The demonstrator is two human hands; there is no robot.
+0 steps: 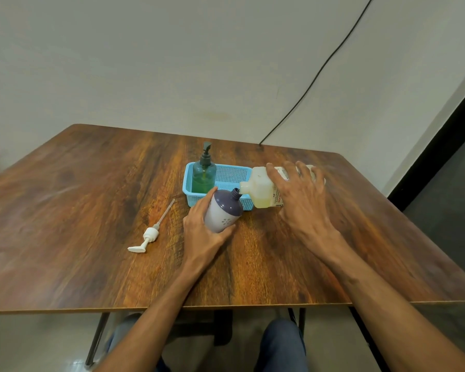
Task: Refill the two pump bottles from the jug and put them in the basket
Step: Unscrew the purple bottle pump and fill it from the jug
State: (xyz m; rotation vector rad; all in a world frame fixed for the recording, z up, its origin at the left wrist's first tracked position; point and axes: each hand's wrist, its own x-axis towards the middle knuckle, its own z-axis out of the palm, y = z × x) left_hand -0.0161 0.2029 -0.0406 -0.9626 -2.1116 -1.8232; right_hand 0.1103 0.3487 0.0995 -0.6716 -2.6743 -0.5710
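Two hands work just past the middle of the surface (91, 210), and the risks start nearer the front edge. A white pump (148, 234) lies loose on its side there, left of the hands, its thin tube pointing toward the far edge; a careless elbow could roll it off.

Beyond it, the left hand (207, 234) holds the purple-topped bottle (223, 213), fingers (199, 210) curled round its pale body and thumb underneath on the near side. The bottle is tilted toward the right edge, and its open neck meets the spout of the jug (261, 191). The right hand (298, 200) lies over the jug with fingers (274, 175) spread wide across its upper side, and the jug is tipped almost flat.

The neck is narrow, so I judge that a small slip of either hand would send liquid down the bottle's side and onto the wood. Tipping the jug this far could also bring a sudden gush. The bottle is opaque, so overfilling would be hard to catch.

Just behind stands the blue basket (231, 174), nearer the far edge. The green bottle (204, 175) is upright in its left end with its pump on.

Whether liquid is flowing cannot be made out. The right palm hides most of the jug's label and any handle, and the jug covers the basket's right end
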